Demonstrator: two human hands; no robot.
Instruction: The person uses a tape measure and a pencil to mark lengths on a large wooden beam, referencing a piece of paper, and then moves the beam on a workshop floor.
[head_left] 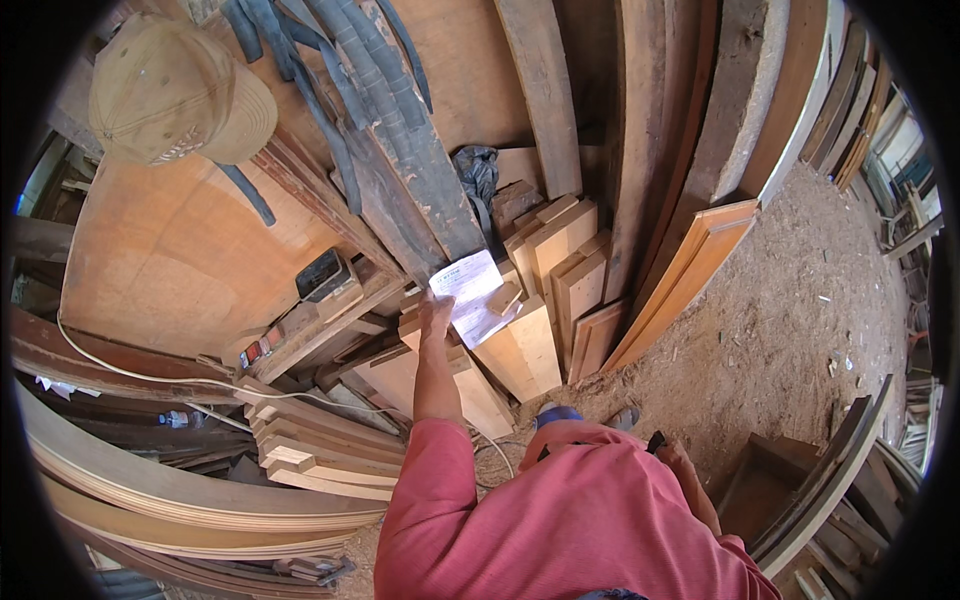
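My left hand reaches forward, its fingers closed on the left edge of a white sheet of paper with writing on it. The paper lies over the top ends of pale wooden boards, and a small wooden block rests on its right part. Down by my right side hangs my right hand, partly hidden by the pink shirt. A small dark thing shows at its fingers, too small to name.
Planks lean upright ahead and to the right. A cap and dark rubber strips lie at the upper left. A cable runs across the left, near stacked boards. Sawdust covers the floor.
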